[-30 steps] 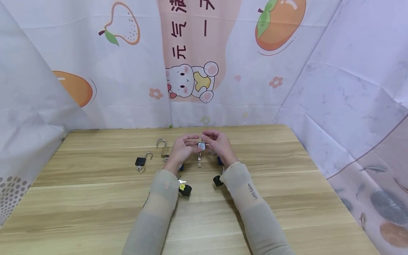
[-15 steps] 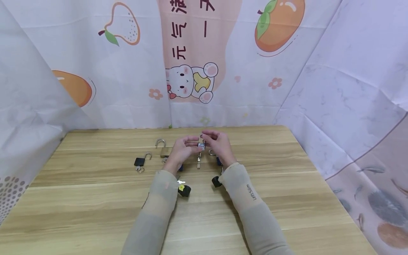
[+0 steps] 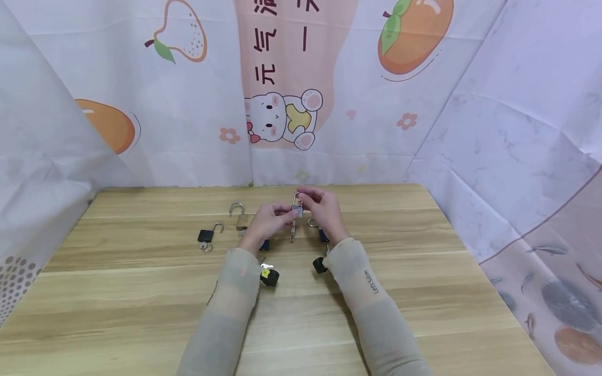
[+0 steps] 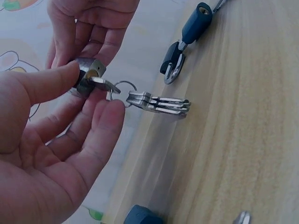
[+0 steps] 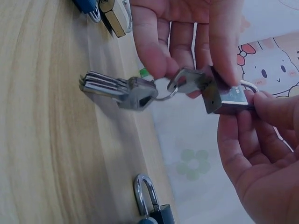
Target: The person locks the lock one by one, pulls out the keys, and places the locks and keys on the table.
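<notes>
The small silver metal padlock [image 3: 298, 210] is up in front of the person, with both sets of fingers on it. The left hand [image 3: 268, 222] pinches its body between thumb and fingers; the right hand [image 3: 325, 210] grips it at the shackle end. A flat silver key [image 5: 190, 81] sits in the keyhole, just beside the left fingertips, joined by a thin wire ring [image 4: 125, 82] to a bunch of silver keys [image 4: 159, 103], at least three, overlapping.

I'd say the shackle is being worked with the key in; its free leg is hidden from me. Next probably calls for a firm left pinch while the right fingers draw or swing the shackle.

I count seven padlocks: this one, plus six on the table. Left of the left fingers: one brass [image 3: 242, 222], one black and squarish [image 3: 205, 236]. Below them: one blue [image 3: 265, 245], one black with a yellow sticker [image 3: 270, 278]. Below the right fingers: one blue [image 3: 324, 235], one black [image 3: 320, 265].
</notes>
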`<state>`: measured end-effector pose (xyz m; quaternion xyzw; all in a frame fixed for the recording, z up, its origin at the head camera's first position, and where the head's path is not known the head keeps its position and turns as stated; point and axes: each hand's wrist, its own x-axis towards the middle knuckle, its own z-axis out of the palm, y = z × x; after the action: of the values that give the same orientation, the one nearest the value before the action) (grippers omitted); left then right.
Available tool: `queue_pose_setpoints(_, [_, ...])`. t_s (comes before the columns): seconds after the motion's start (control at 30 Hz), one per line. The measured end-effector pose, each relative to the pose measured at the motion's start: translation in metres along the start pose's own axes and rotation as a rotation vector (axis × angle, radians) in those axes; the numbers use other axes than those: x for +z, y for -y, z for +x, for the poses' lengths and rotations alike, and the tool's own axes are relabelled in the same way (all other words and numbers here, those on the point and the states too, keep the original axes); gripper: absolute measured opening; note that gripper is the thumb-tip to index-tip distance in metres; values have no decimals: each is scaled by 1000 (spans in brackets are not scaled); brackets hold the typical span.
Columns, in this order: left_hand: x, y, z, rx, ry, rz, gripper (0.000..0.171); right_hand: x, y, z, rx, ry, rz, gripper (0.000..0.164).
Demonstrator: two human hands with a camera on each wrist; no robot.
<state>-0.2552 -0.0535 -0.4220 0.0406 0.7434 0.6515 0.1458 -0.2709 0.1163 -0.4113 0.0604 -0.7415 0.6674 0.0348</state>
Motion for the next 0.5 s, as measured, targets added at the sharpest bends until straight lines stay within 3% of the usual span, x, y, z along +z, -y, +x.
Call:
queue_pose_setpoints(0.27, [-5,-3,0,24,-6,21,33,-2,3,0,-46,59,18,22])
queue_pose_setpoints(0.5, [-8,-4,-2,29,-31,-44,31,-2,0,-1,-86,144,-37,24])
